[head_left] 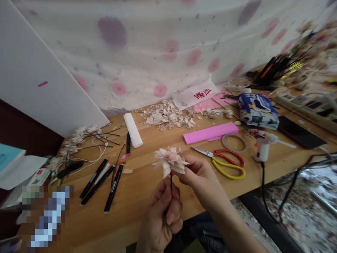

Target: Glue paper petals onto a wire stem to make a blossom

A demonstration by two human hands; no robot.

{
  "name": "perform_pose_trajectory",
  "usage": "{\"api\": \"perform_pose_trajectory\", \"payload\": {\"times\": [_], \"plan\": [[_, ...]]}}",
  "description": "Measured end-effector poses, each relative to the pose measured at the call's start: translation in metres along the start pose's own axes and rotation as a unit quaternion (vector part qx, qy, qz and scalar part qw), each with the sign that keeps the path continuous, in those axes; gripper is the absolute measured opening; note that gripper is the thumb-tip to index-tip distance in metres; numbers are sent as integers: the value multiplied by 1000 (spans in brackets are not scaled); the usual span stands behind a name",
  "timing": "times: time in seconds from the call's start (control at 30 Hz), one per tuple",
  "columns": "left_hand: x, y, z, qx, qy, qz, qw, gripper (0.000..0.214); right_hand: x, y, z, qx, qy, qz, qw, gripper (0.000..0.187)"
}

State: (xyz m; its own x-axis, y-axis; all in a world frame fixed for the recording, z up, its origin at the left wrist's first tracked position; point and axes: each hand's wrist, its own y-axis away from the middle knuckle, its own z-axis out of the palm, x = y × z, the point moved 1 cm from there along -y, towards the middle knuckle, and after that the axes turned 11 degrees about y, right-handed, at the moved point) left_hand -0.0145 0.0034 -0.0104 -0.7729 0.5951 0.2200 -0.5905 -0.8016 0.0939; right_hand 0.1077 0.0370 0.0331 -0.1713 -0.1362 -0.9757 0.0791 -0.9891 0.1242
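A handmade flower (168,159) with layered cream petals and a faint pink middle stands upright above the table's front edge. My left hand (165,211) is closed round its thin dark stem, just under the bloom. At the flower's right side, my right hand (198,174) pinches the outer petals between thumb and fingers; the fingertips are partly hidden behind the petals. Scissors (228,163) with one red and one yellow handle lie right of my right hand, blades partly apart. A roll of pink crepe paper (210,132) lies behind them.
Loose petals (170,114) are heaped at the back. Black markers (113,188), a white paper roll (133,130) and finished flowers (76,140) lie left. To the right are a tape ring (234,143), a corded glue gun (262,146), a wipes pack (258,110) and a phone (301,133).
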Motion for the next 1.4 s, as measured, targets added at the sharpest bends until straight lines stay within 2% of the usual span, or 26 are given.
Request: {"api": "perform_pose_trajectory", "payload": {"times": [0.13,0.23,0.43,0.53,0.7,0.83,0.97,1.17,1.3,1.4], "plan": [[-2,2,-2,35,-13,18,999,18,-1,0,0,10,-1,-2,1000,39],[-6,2,-3,44,-18,33,998,17,-1,1,-1,-3,-2,12,1000,37],[-10,0,-1,61,-31,69,995,15,0,3,-3,25,20,1,999,36],[-9,4,-2,68,-28,79,994,12,2,6,-3,7,10,0,1000,34],[-8,11,-2,23,-9,59,998,15,2,10,0,-55,-8,-5,998,34],[-8,13,4,-20,43,34,998,18,0,10,2,-51,-8,-23,998,40],[-9,12,11,-60,104,23,992,18,0,10,2,-41,-12,-32,999,37],[-11,11,19,-48,137,19,989,18,2,8,3,-26,-25,-17,999,39],[-11,10,15,-41,136,17,990,18,2,8,6,-15,-27,-21,999,42],[-12,9,11,-56,112,34,992,20,2,7,8,-8,-25,-22,999,44]]}}
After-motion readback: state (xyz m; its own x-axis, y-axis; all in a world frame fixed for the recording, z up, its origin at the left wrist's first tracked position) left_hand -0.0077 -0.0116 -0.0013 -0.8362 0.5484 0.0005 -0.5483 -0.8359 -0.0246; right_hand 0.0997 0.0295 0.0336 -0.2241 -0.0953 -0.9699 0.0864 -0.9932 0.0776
